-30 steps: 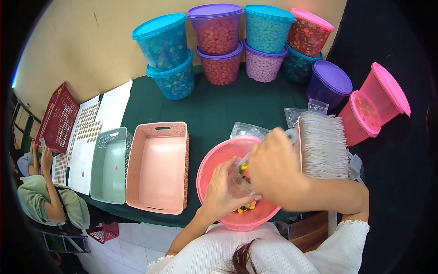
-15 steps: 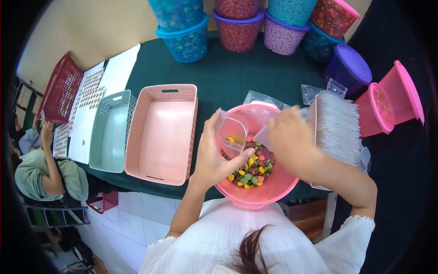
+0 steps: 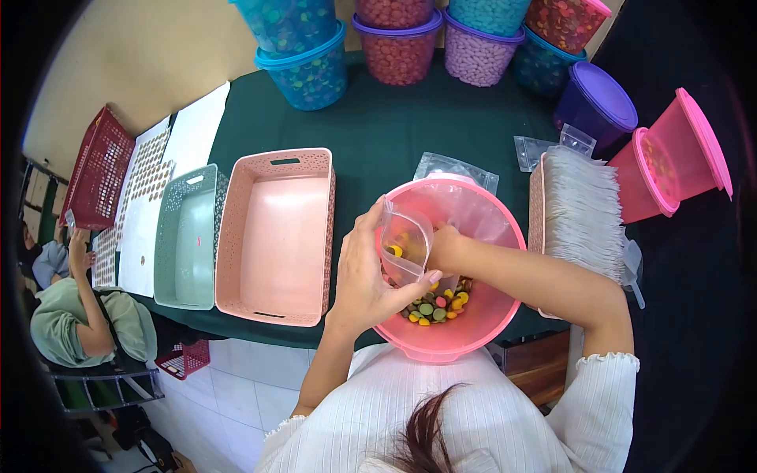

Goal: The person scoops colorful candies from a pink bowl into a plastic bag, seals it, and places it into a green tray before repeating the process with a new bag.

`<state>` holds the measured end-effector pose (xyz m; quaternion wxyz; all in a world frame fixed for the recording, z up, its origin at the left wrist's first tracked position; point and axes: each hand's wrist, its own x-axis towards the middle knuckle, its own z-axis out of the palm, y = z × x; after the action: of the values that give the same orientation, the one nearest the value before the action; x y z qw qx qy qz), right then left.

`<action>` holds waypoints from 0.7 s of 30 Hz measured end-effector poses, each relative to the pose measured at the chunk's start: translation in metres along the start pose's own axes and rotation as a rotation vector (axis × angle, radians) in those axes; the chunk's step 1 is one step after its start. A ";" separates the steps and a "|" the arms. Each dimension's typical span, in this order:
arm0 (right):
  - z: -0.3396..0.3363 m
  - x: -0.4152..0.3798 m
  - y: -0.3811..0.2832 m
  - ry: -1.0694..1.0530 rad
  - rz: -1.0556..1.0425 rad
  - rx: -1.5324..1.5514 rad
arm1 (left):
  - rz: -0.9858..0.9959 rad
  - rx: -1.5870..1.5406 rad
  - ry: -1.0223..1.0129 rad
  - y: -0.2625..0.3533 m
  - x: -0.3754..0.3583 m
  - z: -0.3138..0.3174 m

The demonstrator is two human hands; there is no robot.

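Observation:
My left hand is closed on a clear zip bag, keeping its mouth spread above a pink tub. A few yellow and brown discs show inside the bag. Colourful candy discs, green, yellow, brown and pink, lie at the bottom of the tub. Inside the tub, right behind the bag, my right hand has its fingers closed on a translucent plastic scoop. The bag and the hand hide most of the scoop.
Left of the tub stand a pink basket and a green basket. A container of stacked clear bags is at the right. Lidded candy tubs line the back. A person in green works at far left.
My right hand has moved down and left into the tub with the scoop, behind the bag. My left hand keeps hold of the bag. The whole view has shifted slightly.

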<state>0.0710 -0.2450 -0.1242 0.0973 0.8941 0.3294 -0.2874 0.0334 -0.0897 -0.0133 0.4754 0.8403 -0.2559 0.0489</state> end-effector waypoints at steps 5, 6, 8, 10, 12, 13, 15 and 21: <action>-0.056 -0.038 0.003 -0.306 0.003 0.099 | -0.016 -0.039 -0.004 -0.001 0.001 0.000; -0.056 -0.044 0.003 -0.273 -0.040 0.126 | -0.016 -0.041 -0.006 -0.002 0.002 0.000; -0.059 -0.054 0.005 -0.240 -0.083 0.153 | -0.011 -0.054 -0.010 -0.003 0.001 0.000; -0.071 -0.067 0.007 -0.371 -0.152 0.217 | -0.002 -0.058 -0.012 -0.003 0.000 -0.001; -0.074 -0.074 0.012 -0.385 -0.122 0.343 | 0.008 -0.060 -0.016 -0.003 0.000 -0.001; -0.077 -0.079 0.015 -0.399 -0.091 0.469 | 0.006 -0.074 -0.020 -0.003 0.000 -0.001; -0.088 -0.093 0.018 -0.396 -0.054 0.560 | 0.009 -0.090 -0.022 -0.005 0.001 0.001; -0.110 -0.127 0.030 -0.209 -0.124 0.710 | 0.062 -0.089 0.091 -0.007 0.000 0.003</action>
<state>0.0611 -0.2963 0.0384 -0.2032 0.8163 0.2513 -0.4787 0.0367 -0.0895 -0.0207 0.5218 0.8068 -0.2618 0.0903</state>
